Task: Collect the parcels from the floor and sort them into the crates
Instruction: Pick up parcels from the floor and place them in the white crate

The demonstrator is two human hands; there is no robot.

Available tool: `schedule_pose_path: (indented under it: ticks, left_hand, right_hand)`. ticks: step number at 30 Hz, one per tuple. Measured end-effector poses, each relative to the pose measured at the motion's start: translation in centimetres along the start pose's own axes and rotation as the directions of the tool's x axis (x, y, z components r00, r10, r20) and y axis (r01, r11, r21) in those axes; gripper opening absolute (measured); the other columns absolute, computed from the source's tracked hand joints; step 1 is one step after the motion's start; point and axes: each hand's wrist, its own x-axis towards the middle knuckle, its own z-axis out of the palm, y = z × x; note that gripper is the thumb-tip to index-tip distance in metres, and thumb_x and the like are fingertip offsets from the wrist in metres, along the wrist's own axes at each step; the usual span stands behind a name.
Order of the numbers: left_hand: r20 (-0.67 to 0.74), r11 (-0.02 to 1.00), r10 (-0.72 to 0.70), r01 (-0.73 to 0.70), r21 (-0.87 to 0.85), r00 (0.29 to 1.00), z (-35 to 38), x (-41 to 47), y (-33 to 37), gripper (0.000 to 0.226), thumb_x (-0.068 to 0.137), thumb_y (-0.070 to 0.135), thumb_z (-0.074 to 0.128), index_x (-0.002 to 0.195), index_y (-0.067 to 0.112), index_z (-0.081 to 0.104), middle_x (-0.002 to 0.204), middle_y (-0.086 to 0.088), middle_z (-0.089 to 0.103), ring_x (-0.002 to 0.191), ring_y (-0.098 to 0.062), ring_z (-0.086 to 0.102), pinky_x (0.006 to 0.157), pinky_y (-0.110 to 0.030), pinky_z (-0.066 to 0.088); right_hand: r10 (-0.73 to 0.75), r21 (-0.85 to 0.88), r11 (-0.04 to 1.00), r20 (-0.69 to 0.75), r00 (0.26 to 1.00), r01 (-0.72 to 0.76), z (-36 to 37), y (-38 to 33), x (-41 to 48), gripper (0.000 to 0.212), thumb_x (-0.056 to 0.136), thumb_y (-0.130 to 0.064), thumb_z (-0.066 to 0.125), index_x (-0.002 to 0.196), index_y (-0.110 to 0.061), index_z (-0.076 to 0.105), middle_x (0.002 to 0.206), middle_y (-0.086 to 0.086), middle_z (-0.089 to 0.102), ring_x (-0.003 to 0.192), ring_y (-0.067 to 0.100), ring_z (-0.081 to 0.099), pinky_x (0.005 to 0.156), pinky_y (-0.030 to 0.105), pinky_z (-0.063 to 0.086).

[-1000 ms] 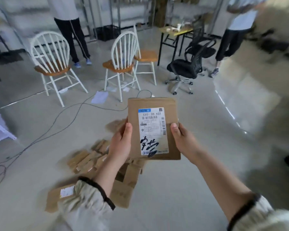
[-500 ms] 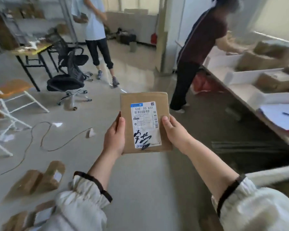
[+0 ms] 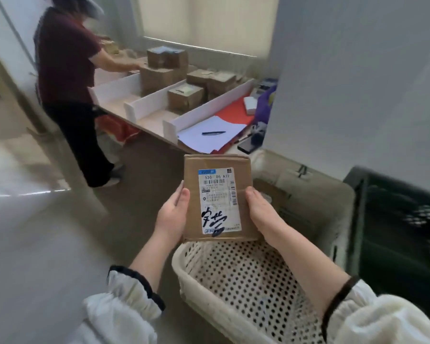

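Cardboard parcel (image 3: 217,198) (labelled); left hand (image 3: 173,214), right hand (image 3: 261,212) gripping.

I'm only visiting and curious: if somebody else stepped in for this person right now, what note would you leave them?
Left hand and right hand: both grip one brown parcel, label up.
Crates: white perforated crate just below it, beige crate with cardboard parcels behind, dark crate to the right.
Done: parcel is off the floor and at the crates.
Left: pick its crate, probably by the label, drop it in, then fetch any parcels left on the floor.
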Motion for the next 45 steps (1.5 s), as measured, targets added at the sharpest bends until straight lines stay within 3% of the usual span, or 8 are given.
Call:
schedule_pose_path:
  ticks: [9, 15, 19, 24, 27, 34, 39, 45]
  left_hand:
    - [0.376, 0.982, -0.156, 0.102, 0.16, 0.913, 16.9, 4.9, -3.3, 0.047, 0.096, 0.046, 0.042, 0.139, 0.027, 0.046, 0.127, 0.017, 0.051, 0.119, -0.006, 0.047, 0.101, -0.027, 0.037]
    - [0.535, 0.946, -0.303, 0.182, 0.267, 0.789, 22.0, 7.1, -6.6, 0.049, 0.094, 0.054, 0.039, 0.138, 0.033, 0.046, 0.13, 0.009, 0.058, 0.117, -0.013, 0.055, 0.101, -0.039, 0.044]
    - [0.574, 0.931, -0.356, 0.224, 0.29, 0.737, 22.5, 9.5, -9.4, 0.046, 0.094, 0.055, 0.039, 0.136, 0.039, 0.046, 0.121, 0.015, 0.062, 0.106, -0.004, 0.059, 0.09, -0.03, 0.05]
    - [0.472, 0.846, -0.531, 0.406, 0.346, 0.704, 20.3, 12.0, -14.9, 0.042, 0.095, 0.05, 0.042, 0.13, 0.028, 0.049, 0.111, 0.01, 0.063, 0.097, -0.008, 0.062, 0.075, -0.026, 0.052]
    - [0.383, 0.783, -0.618, 0.492, 0.381, 0.687, 18.4, 12.1, -18.4, 0.034, 0.094, 0.05, 0.045, 0.119, 0.028, 0.049, 0.096, 0.011, 0.064, 0.083, -0.006, 0.064, 0.054, -0.016, 0.05]
    - [0.233, 0.712, -0.699, 0.627, 0.315, 0.676, 18.7, 12.2, -26.2, 0.031, 0.093, 0.048, 0.049, 0.11, 0.023, 0.055, 0.092, 0.007, 0.068, 0.081, -0.007, 0.066, 0.06, -0.02, 0.048]
    - [0.253, 0.686, -0.726, 0.647, 0.332, 0.639, 20.0, 13.0, -31.3, 0.035, 0.09, 0.052, 0.052, 0.107, 0.024, 0.064, 0.096, 0.003, 0.073, 0.089, -0.016, 0.07, 0.08, -0.036, 0.056]
    - [0.209, 0.695, -0.706, 0.606, 0.386, 0.676, 20.6, 13.5, -34.3, 0.022, 0.091, 0.054, 0.049, 0.094, 0.036, 0.061, 0.081, 0.021, 0.067, 0.078, 0.002, 0.064, 0.063, -0.015, 0.045]
  right_hand:
    - [0.34, 0.223, 0.93, -0.224, 0.913, -0.292, -11.4, 9.9, 1.5, 0.058, 0.099, -0.05, 0.024, 0.149, -0.022, 0.022, 0.154, -0.005, 0.027, 0.141, 0.017, 0.025, 0.11, 0.03, 0.021]
    - [0.503, 0.392, 0.834, -0.253, 0.826, -0.388, -13.1, 13.8, 3.1, 0.048, 0.097, -0.048, 0.034, 0.141, -0.029, 0.036, 0.137, -0.001, 0.053, 0.12, 0.022, 0.053, 0.106, 0.044, 0.039]
    - [0.563, 0.434, 0.788, -0.223, 0.796, -0.436, -11.8, 15.8, 5.5, 0.049, 0.097, -0.046, 0.037, 0.143, -0.028, 0.037, 0.134, -0.002, 0.056, 0.117, 0.02, 0.056, 0.104, 0.044, 0.041]
    - [0.643, 0.509, 0.681, -0.072, 0.763, -0.526, -7.8, 19.6, 8.4, 0.054, 0.095, -0.042, 0.047, 0.144, -0.021, 0.034, 0.136, 0.001, 0.053, 0.113, 0.018, 0.056, 0.081, 0.03, 0.05]
    - [0.721, 0.546, 0.56, 0.05, 0.691, -0.624, -5.5, 22.8, 9.7, 0.066, 0.091, -0.04, 0.058, 0.146, -0.018, 0.029, 0.135, 0.005, 0.054, 0.115, 0.023, 0.056, 0.088, 0.039, 0.05]
    - [0.756, 0.558, 0.469, 0.148, 0.638, -0.685, -3.2, 29.1, 14.3, 0.063, 0.088, -0.028, 0.065, 0.141, -0.015, 0.034, 0.126, 0.007, 0.06, 0.106, 0.023, 0.061, 0.086, 0.041, 0.052]
    - [0.789, 0.555, 0.419, 0.169, 0.591, -0.718, -2.3, 34.0, 16.6, 0.062, 0.088, -0.025, 0.065, 0.141, -0.013, 0.035, 0.126, 0.004, 0.059, 0.109, 0.023, 0.059, 0.093, 0.045, 0.049]
    - [0.81, 0.433, 0.487, 0.102, 0.578, -0.759, -0.6, 36.9, 17.2, 0.062, 0.089, -0.022, 0.063, 0.143, -0.016, 0.032, 0.134, 0.007, 0.054, 0.117, 0.025, 0.054, 0.091, 0.038, 0.046]
